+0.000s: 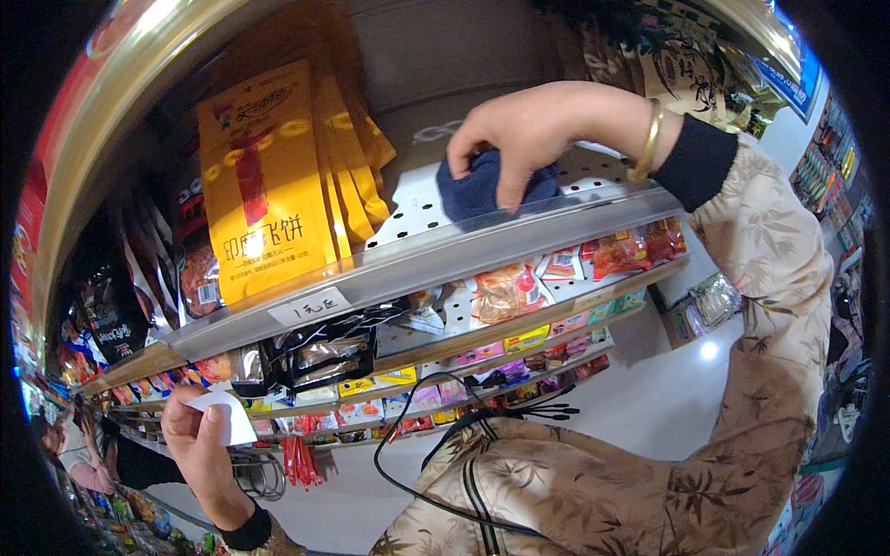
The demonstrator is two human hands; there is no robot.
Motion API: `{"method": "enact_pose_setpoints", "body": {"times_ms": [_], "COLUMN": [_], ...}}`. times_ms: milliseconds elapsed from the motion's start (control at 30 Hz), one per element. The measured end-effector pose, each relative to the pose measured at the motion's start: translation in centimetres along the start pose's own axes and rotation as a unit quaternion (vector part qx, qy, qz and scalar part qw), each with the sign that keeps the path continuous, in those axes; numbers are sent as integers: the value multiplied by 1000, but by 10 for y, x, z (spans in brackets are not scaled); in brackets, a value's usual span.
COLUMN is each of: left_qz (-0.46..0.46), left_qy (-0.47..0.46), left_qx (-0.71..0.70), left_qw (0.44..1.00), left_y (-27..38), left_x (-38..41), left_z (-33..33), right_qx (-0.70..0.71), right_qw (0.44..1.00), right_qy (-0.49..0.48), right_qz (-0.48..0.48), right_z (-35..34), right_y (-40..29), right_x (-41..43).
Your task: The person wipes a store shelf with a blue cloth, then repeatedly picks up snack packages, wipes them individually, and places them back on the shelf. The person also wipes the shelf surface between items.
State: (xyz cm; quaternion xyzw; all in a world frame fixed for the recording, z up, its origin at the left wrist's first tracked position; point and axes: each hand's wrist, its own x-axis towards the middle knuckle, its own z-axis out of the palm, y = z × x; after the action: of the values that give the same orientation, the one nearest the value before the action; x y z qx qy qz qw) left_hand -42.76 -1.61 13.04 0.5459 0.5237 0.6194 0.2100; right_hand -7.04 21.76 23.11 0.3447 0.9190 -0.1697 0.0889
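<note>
My right hand [528, 139], with a gold bangle at the wrist, grips a bunched dark blue cloth [480, 191]. The cloth rests on the white perforated top shelf [407, 198], just behind its clear front strip. My left hand [198, 438] pinches a small white paper [233, 419] between thumb and fingers, below the shelf edge at the lower left. Yellow food packets [268, 187] stand upright in a row on the top shelf, left of the cloth. A handwritten tag [311, 307] sits on the shelf's front edge beneath them.
Dark snack packets [108, 320] stand at the left end of the top shelf. Lower shelves hold small packaged snacks [507, 292]. A black cable [379, 462] loops in front of my jacket. Another person [87, 452] is at the far lower left. A box of packets [709, 306] sits at right.
</note>
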Motion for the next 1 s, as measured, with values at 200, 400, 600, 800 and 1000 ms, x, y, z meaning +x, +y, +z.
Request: {"method": "enact_pose_setpoints", "body": {"times_ms": [200, 400, 600, 800, 1000], "left_qz": [-27, -62, -117, -211, -416], "left_qy": [3, -8, -21, -37, 15], "left_qx": [-26, -9, -34, -41, 23], "left_qw": [999, 998, 992, 976, 909], "left_y": [-7, -20, -38, -118, -294], "left_x": [-15, -21, -34, -82, -200], "left_z": [-9, -15, -13, -37, -108], "right_qx": [27, 9, 12, -19, 79], "right_qw": [999, 999, 992, 971, 960], "right_qy": [34, 47, 119, 232, 244], "right_qz": [9, 25, 37, 49, 109], "right_z": [5, 9, 17, -9, -11], "right_y": [-33, -50, -51, -21, 18], "right_x": [26, 32, 35, -42, -124]}}
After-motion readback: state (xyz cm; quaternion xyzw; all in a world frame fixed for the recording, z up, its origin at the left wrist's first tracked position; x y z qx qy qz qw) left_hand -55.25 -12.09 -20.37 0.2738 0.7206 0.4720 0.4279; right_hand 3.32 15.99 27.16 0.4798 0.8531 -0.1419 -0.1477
